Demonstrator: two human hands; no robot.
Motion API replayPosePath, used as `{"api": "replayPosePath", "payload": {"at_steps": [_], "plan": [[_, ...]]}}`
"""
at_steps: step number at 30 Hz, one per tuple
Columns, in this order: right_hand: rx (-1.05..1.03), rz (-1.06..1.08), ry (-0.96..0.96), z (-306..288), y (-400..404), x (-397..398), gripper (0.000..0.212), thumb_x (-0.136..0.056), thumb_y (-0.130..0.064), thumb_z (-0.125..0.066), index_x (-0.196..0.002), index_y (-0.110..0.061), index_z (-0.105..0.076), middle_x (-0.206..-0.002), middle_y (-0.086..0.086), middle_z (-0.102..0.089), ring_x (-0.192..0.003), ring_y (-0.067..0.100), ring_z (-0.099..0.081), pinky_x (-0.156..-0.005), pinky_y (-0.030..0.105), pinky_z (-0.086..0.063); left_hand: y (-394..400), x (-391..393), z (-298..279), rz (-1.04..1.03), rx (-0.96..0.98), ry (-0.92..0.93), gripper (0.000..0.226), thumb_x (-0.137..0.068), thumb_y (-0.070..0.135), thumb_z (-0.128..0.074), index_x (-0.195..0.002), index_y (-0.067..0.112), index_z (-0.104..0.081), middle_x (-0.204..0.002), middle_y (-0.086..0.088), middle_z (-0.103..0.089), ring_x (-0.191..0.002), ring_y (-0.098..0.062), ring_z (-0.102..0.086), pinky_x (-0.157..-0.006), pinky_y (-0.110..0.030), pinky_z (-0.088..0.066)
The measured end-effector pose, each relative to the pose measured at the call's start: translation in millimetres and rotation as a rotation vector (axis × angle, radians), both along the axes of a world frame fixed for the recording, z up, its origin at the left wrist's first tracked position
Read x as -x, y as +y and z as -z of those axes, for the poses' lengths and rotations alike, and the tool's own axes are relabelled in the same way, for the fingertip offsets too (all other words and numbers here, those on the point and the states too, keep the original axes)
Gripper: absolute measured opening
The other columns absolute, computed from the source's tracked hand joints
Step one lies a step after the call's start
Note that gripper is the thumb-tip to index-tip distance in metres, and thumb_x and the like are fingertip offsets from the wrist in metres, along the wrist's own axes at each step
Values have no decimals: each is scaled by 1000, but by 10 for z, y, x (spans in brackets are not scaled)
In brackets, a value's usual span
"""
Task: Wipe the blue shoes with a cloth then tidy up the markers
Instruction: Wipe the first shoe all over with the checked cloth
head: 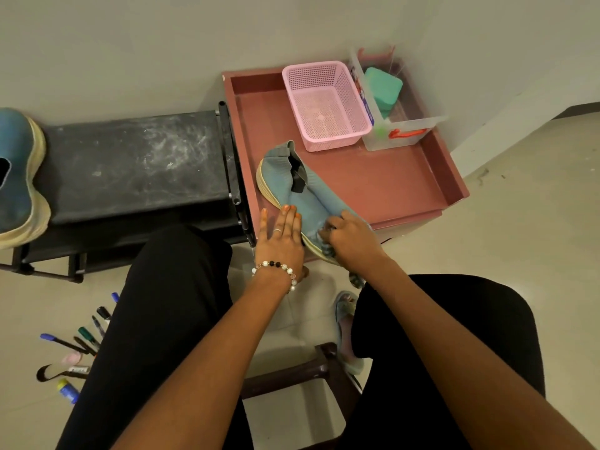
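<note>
Blue shoe [293,186] lies on its side at the near left corner of the maroon tray [383,186], its toe reaching over the tray's front edge toward me. From my feed, the black bench [136,164] sits just left of the tray, carrying the second blue shoe [18,177] at its far left end. On the tray's far side stand a pink basket [324,103] and, touching it on the right, a clear plastic box [401,125] with a green sponge [383,87] inside. My left hand [281,241] lies flat with straight fingers, pressing against the shoe's sole edge and holding nothing. My right hand [352,238] is curled tight around a bunched cloth [326,238], pressed to the shoe's toe. The markers [82,339] lie scattered on the floor beside my left leg, well apart from the tray.
</note>
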State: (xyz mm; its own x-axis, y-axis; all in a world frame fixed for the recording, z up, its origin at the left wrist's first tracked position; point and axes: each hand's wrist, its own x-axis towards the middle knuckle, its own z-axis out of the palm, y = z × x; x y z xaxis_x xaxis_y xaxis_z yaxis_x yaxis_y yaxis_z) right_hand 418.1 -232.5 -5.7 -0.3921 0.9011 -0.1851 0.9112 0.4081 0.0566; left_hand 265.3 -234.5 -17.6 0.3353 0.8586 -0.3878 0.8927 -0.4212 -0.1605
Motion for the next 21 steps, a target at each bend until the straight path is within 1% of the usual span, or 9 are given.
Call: {"api": "replayPosePath", "payload": {"at_steps": [2,3,6,8,13,16,18,19,21], "plan": [[136,82,33,-50,-112,-197,36,-79,-12,-60,-114,-17,-67,-113,4,-62,-104,28,-52,-84,35,-47,10,-25,-12,-6,-10,15,112,-82,70,-47,-148,2,12,-158,-13,17,-145,-24,18,-105,-58,21],[170,175,121,-83,-133,-281,44,-78,-5,-55,-119,-18,-66,-118,5,-60,-107,29,-51,-89,35,-45,18,-36,-33,-7,-11,25,111,-82,71,-45,-149,2,12,-158,-13,16,-145,-24,18,-104,-57,23],[31,496,500,-201,-135,-391,61,-65,13,-48,-115,-14,-68,-114,11,-65,-104,33,-54,-92,33,-42,41,-74,-64,-11,-9,52,108,-84,73,-39,-149,1,10,-158,-13,14,-145,-24,17,-106,-56,22],[-14,625,640,-203,-160,-396,62,-61,14,-46,-112,-12,-70,-110,13,-67,-102,34,-57,-93,33,-44,79,-83,-77,-18,-12,69,107,-84,75,-33,-149,1,9,-159,-12,12,-146,-24,16,-107,-57,21],[48,739,587,-185,-199,-270,52,-73,-17,-46,-122,-19,-64,-118,13,-63,-107,32,-58,-89,32,-47,231,-96,-175,7,16,169,99,-86,76,-16,-150,5,9,-159,-9,15,-145,-22,18,-108,-58,22],[62,736,658,-220,-167,-149,29,-85,-12,-58,-111,-17,-69,-98,11,-71,-91,29,-64,-65,14,-36,351,-74,-220,-12,63,222,94,-87,75,-14,-150,10,12,-158,-4,19,-144,-19,21,-107,-57,24],[33,740,738,-228,-159,-53,25,-86,-9,-59,-107,-15,-71,-94,9,-73,-84,21,-63,-59,4,-30,449,-31,-253,-25,94,220,93,-88,73,-17,-151,11,11,-158,-3,18,-144,-17,21,-108,-56,23],[20,752,784,-220,-149,-11,25,-85,-9,-59,-106,-16,-71,-94,7,-73,-83,18,-62,-59,3,-30,495,4,-265,-30,104,183,91,-90,71,-18,-151,10,9,-158,-3,17,-144,-17,20,-108,-56,23],[2,800,829,-162,-111,54,25,-84,-14,-61,-106,-21,-71,-97,4,-73,-89,21,-64,-67,12,-37,548,109,-276,-22,88,53,86,-93,65,-21,-152,6,4,-160,-7,11,-145,-19,18,-105,-55,25]]}}
